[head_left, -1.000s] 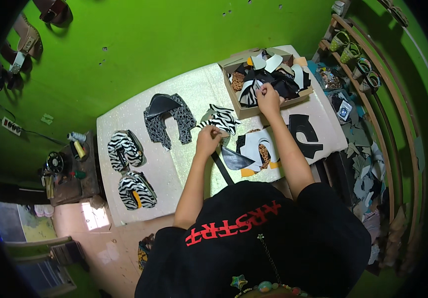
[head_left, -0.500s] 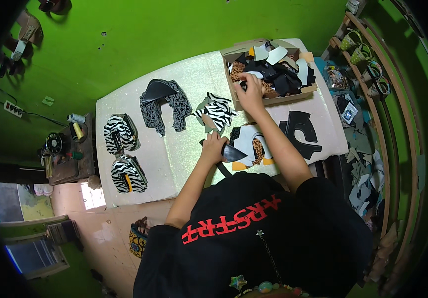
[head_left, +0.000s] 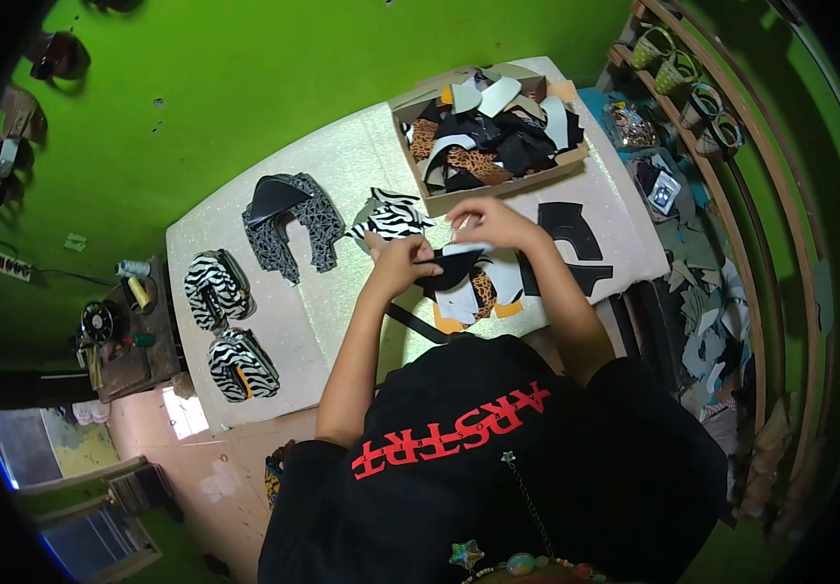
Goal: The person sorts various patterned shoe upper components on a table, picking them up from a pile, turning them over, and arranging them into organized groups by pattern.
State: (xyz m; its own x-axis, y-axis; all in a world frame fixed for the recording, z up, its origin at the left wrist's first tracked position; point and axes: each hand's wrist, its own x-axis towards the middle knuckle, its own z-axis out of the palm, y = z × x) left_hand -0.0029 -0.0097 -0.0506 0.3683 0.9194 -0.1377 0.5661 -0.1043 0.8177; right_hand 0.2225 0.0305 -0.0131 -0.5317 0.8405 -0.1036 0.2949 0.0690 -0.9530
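Note:
My left hand [head_left: 402, 265] is closed on a black cut piece [head_left: 454, 267] of leather-like material, held over the near middle of the table. Close beside it my right hand [head_left: 498, 225] has its fingers curled together, with something small and pale at their tips that I cannot make out. A white edge shows just above the black piece. Beneath the hands lie white, leopard-print and yellow cut pieces [head_left: 483, 292], partly covered. Zebra-striped scraps [head_left: 392, 215] rest just beyond my left hand.
A cardboard box [head_left: 517, 186] of mixed scraps stands at the far right of the table [head_left: 283, 399]. Black cut pieces [head_left: 568, 234] lie right of my hands. Leftward are a grey patterned stack [head_left: 322, 234] and zebra-striped stacks [head_left: 213, 300]. A wooden rack [head_left: 736, 214] runs along the right.
My right hand has come out of the scrap box, back toward my left hand. The black piece has been raised and turned between the hands, and the view has shifted slightly.

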